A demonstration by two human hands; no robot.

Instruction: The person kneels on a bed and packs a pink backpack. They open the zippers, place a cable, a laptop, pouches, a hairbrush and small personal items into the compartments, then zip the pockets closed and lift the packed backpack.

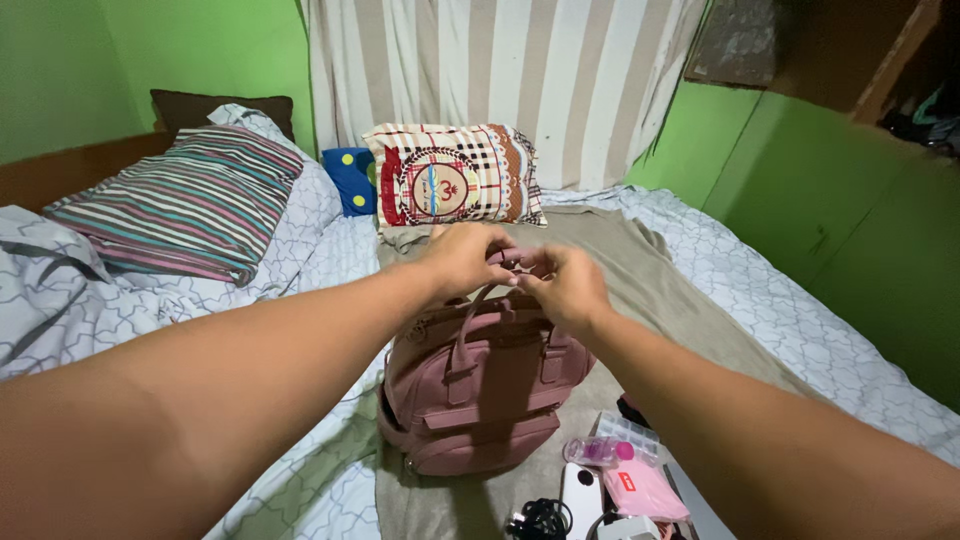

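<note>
A dusty-pink backpack (pixel 480 385) stands upright on a beige cloth (pixel 680 290) spread over the bed. Both my hands are at its top. My left hand (pixel 465 258) is closed around the top handle or zipper area of the backpack. My right hand (pixel 568 285) pinches something small at the same spot, fingers closed; the exact part it grips is hidden by the fingers. The two hands touch each other above the bag's opening.
A plaid pillow (pixel 455 175) and a blue pillow (pixel 350 180) lie behind the bag, a striped pillow (pixel 185 200) to the left. Near me lie a pink pouch (pixel 645 490), a clear pill box (pixel 630 435), a white device (pixel 580 490) and black cables (pixel 540 520). Green walls surround the bed.
</note>
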